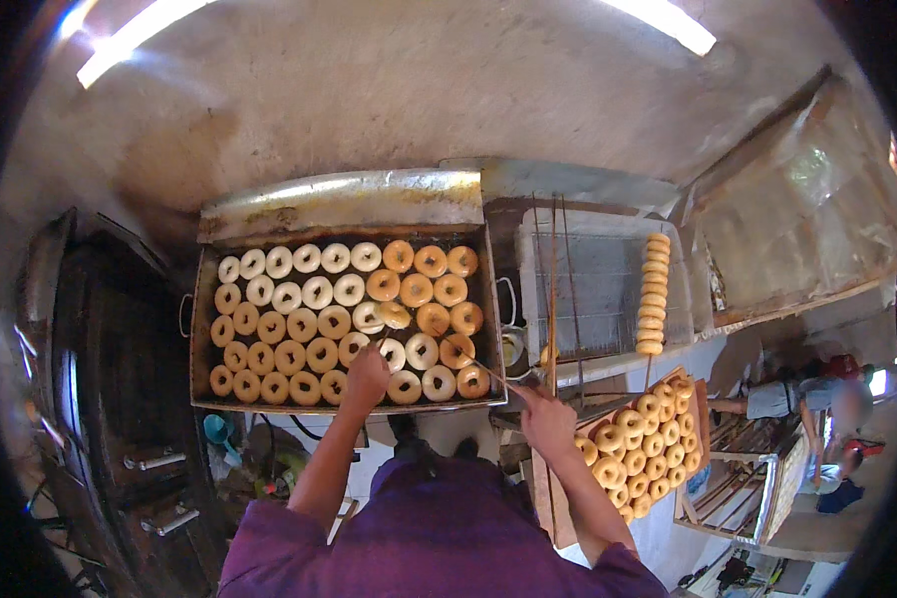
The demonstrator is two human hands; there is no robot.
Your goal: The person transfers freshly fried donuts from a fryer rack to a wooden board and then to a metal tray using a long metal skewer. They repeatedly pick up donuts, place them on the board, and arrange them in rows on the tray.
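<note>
A wide rectangular metal frying pan (498, 374) before me holds rows of ring doughnuts. The ones in its upper right part, such as this doughnut (416, 290), are golden brown, while those at the left, like this pale doughnut (279, 262), are lighter. My left hand (368, 377) is over the front of the pan, gripping a thin stick (383, 340), mostly hidden. Just beyond its tip, one doughnut (392, 315) is tilted against its pale neighbour. In my right hand (548, 420), by the pan's front right corner, is a long thin stick (486, 368) reaching left over the browned doughnuts.
Right of the pan stands a wire-racked draining tray (605, 280) with long rods (552, 276) across it and a skewered row of doughnuts (652, 295). Nearer me, a board (699, 418) bears piled doughnuts. A dark oven (142, 374) stands left; another person (785, 400) is far right.
</note>
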